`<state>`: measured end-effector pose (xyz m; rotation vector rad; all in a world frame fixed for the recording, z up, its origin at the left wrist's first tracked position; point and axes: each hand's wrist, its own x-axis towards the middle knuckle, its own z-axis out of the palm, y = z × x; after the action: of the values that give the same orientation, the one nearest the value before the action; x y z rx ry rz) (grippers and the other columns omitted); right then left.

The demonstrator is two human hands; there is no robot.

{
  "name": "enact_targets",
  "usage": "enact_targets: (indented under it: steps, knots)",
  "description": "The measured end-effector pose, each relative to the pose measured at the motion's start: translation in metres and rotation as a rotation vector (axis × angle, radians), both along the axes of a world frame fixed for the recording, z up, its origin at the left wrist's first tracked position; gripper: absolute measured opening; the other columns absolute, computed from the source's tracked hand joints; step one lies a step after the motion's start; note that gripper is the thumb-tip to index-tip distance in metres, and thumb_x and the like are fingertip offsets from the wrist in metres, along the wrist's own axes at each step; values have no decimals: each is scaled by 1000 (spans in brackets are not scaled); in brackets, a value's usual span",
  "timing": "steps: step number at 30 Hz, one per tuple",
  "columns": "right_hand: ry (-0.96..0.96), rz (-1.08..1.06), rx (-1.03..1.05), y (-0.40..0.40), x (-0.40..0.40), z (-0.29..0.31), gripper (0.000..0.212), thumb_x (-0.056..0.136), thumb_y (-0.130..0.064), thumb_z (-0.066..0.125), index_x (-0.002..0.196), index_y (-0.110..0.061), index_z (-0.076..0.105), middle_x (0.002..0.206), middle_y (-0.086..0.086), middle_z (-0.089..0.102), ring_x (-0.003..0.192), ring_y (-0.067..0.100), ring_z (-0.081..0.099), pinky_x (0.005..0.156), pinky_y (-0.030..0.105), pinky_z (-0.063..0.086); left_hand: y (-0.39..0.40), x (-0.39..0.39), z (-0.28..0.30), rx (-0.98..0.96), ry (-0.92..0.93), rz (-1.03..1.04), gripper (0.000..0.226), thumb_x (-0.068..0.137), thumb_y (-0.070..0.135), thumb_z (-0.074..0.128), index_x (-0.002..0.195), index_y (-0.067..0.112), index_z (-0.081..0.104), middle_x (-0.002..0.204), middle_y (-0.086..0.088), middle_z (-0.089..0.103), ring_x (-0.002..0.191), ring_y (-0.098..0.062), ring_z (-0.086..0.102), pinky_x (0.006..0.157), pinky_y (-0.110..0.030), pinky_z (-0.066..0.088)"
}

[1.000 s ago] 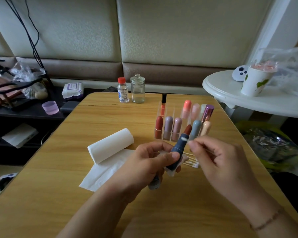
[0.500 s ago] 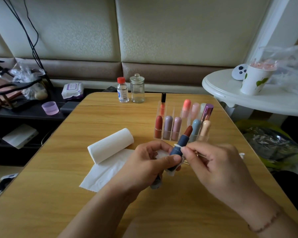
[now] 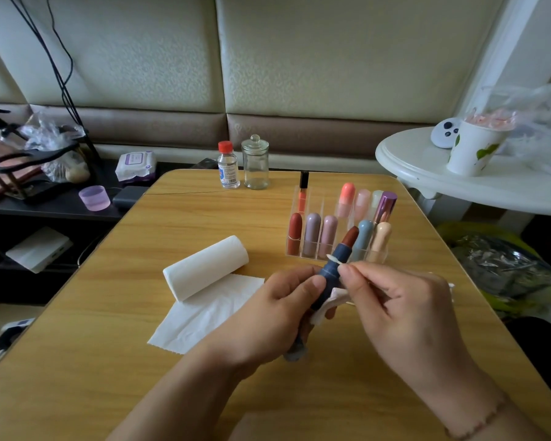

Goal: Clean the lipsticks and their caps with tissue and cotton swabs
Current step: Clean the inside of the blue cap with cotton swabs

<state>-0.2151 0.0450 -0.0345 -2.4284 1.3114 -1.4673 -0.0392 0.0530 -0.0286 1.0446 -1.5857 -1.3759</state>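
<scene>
My left hand [image 3: 269, 316] grips an uncapped blue lipstick [image 3: 334, 268] with a dark red bullet, tilted up to the right, together with a scrap of tissue [image 3: 326, 305]. A blue-grey cap [image 3: 295, 353] pokes out under the same hand. My right hand [image 3: 401, 316] pinches a cotton swab [image 3: 334, 259], and the swab's white tip lies against the blue tube just below the bullet. Behind the hands a clear organizer [image 3: 312, 253] holds several capped lipsticks.
A tissue roll [image 3: 206, 268] with an unrolled sheet lies left of my hands on the wooden table [image 3: 172, 224]. A red-capped bottle [image 3: 228, 165] and a glass jar [image 3: 255, 162] stand at the far edge. A white round table [image 3: 427, 173] with a paper cup is at right.
My right hand has brought the swab down onto the lipstick tube and moved closer to my left hand. The lipstick stays in my left hand, nearly still.
</scene>
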Motion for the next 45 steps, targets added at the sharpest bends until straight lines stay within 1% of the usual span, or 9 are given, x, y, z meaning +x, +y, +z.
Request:
enact_targets:
  steps: [5,9,14,20,24,28,34,39,45]
  knots:
    - [-7,0,-11,1,3,2,25,97,-26,61,80,-16,76,62,-9,64,54,8,59,49,28,47,5,-6,2,32,-41,23,34,106,24,29,96,3,53,55,6,43,47,-9,36,45,-20,33]
    - [-14,23,-23,1,3,4,22,96,-25,62,82,-17,77,63,-9,65,55,7,59,49,29,47,5,-10,2,-36,17,-2,39,97,43,38,96,8,55,60,-3,37,51,-17,33,44,-22,31]
    - [-118,45,42,1,0,7,22,97,-26,61,84,-15,75,63,-24,54,53,-4,55,49,3,34,4,-8,-1,22,56,-20,36,98,40,39,90,8,52,62,-5,37,49,-14,33,40,-20,30]
    - [-72,112,28,0,-4,8,28,98,-24,59,75,-16,72,55,-13,55,47,8,51,43,19,36,3,-8,-3,2,93,-47,34,97,45,39,76,24,56,62,2,45,52,-16,39,49,-30,33]
    - [-14,112,7,-1,-6,7,28,98,-24,58,75,-16,72,58,-14,55,49,4,50,46,16,37,2,-7,-4,10,77,-45,37,98,46,39,80,18,55,60,2,46,52,-16,40,48,-30,33]
    - [-10,96,-20,-2,-7,6,26,97,-23,61,77,-15,73,59,-10,59,50,7,54,45,26,41,2,-6,-5,26,59,-64,33,96,47,42,84,18,53,61,1,45,53,-14,40,47,-25,33]
    - [18,83,-23,-1,-6,4,24,97,-27,59,84,-16,76,65,-15,60,56,-1,54,53,10,40,1,-6,-7,22,24,-87,17,91,35,55,97,19,55,65,-9,35,52,-20,32,41,-22,35]
    - [-69,39,12,-6,-9,1,21,96,-21,62,81,-11,74,57,-12,53,48,6,49,46,13,35,0,-6,-7,46,40,-54,27,89,36,50,93,9,50,59,3,40,49,-9,37,45,-19,32]
    - [-23,83,1,-5,-13,1,28,98,-25,59,77,-12,71,56,-11,53,48,4,48,45,16,37,4,-7,-1,63,100,-94,26,92,39,44,85,14,48,58,2,41,50,-14,36,46,-26,29]
